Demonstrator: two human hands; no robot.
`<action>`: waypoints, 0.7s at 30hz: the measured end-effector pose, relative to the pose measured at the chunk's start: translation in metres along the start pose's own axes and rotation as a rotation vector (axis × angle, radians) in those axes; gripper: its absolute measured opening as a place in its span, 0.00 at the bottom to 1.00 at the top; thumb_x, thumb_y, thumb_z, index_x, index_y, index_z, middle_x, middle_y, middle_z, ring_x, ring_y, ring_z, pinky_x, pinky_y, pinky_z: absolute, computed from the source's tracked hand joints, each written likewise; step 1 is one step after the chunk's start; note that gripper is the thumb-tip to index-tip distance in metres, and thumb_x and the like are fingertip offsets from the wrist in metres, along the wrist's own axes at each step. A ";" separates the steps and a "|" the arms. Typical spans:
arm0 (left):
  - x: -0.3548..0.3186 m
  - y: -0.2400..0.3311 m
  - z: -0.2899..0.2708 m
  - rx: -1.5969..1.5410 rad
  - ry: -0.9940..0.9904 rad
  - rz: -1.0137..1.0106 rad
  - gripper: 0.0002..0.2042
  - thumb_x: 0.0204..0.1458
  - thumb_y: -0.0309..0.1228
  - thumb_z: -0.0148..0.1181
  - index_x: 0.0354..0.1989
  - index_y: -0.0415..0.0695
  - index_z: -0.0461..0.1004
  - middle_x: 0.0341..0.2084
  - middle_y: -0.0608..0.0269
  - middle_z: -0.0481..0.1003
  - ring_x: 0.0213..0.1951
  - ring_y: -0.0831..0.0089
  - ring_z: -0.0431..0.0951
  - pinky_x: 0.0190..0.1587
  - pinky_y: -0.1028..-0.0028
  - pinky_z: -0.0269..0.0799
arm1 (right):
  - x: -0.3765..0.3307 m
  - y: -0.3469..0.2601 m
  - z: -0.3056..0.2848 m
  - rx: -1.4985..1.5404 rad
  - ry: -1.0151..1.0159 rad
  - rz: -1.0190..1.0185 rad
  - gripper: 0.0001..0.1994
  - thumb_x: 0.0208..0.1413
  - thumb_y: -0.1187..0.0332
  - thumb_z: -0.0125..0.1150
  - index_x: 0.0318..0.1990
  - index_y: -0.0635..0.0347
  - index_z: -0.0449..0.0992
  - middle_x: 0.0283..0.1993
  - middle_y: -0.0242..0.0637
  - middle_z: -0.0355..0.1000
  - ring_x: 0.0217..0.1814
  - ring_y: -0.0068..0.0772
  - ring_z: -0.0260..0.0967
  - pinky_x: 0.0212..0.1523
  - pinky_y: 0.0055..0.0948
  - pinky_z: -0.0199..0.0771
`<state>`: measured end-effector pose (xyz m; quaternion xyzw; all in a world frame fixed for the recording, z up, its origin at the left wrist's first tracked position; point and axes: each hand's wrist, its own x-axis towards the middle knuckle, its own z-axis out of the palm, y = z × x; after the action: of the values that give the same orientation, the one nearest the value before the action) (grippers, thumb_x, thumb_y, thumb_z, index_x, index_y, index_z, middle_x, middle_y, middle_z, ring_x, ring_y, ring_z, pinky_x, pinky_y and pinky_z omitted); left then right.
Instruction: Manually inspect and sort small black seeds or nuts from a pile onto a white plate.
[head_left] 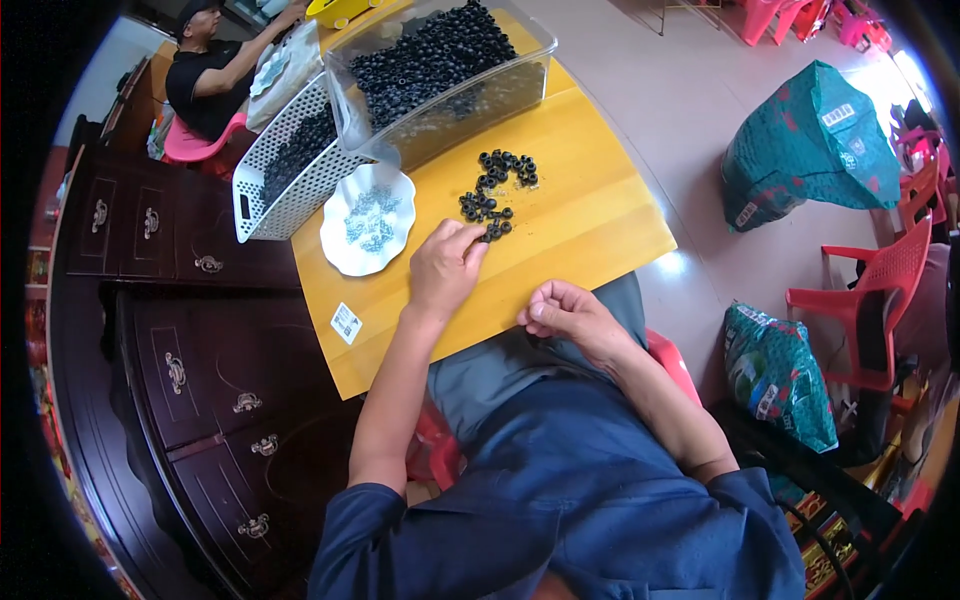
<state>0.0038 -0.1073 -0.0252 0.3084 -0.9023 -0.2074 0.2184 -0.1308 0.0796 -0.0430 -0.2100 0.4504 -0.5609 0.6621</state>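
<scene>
Small black rings (487, 182) lie in a loose, winding heap on the yellow table (590, 190). The left hand (447, 268) is at the heap's near end, thumb and fingertips drawn together by the closest rings; whether it grips one, I cannot tell. The right hand (570, 315) is half curled at the table's near edge, its contents hidden. Left of the heap sits a white wavy plate (343, 256) of small clear pieces; beyond it, a white basket (295, 205) and a clear bin (465, 112) hold more black pieces.

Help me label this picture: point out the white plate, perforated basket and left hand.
White plate (357, 265), head view: lower rim.
Perforated basket (308, 193), head view: side wall.
Left hand (441, 268), head view: its back.
</scene>
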 end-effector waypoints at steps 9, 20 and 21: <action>-0.004 0.003 0.001 -0.030 0.015 0.031 0.07 0.48 0.28 0.66 0.37 0.45 0.80 0.29 0.60 0.75 0.32 0.60 0.78 0.35 0.65 0.74 | 0.001 -0.001 0.004 0.126 -0.017 -0.006 0.09 0.63 0.61 0.61 0.41 0.55 0.73 0.41 0.32 0.77 0.40 0.19 0.72 0.45 0.20 0.73; -0.030 0.076 -0.019 -0.437 -0.156 0.056 0.10 0.48 0.21 0.65 0.40 0.41 0.81 0.26 0.63 0.73 0.22 0.76 0.73 0.26 0.77 0.68 | 0.008 0.005 -0.002 0.350 -0.009 -0.071 0.13 0.67 0.57 0.53 0.48 0.56 0.74 0.42 0.32 0.76 0.39 0.20 0.73 0.44 0.23 0.75; -0.028 0.077 -0.018 -0.379 -0.140 0.125 0.10 0.49 0.24 0.64 0.41 0.42 0.80 0.27 0.60 0.74 0.23 0.68 0.76 0.27 0.71 0.72 | 0.008 0.007 -0.006 0.373 -0.013 -0.066 0.14 0.66 0.57 0.54 0.48 0.57 0.75 0.41 0.32 0.76 0.39 0.20 0.73 0.44 0.22 0.75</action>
<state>-0.0027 -0.0371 0.0213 0.1903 -0.8774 -0.3803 0.2219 -0.1318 0.0751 -0.0542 -0.1016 0.3272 -0.6548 0.6737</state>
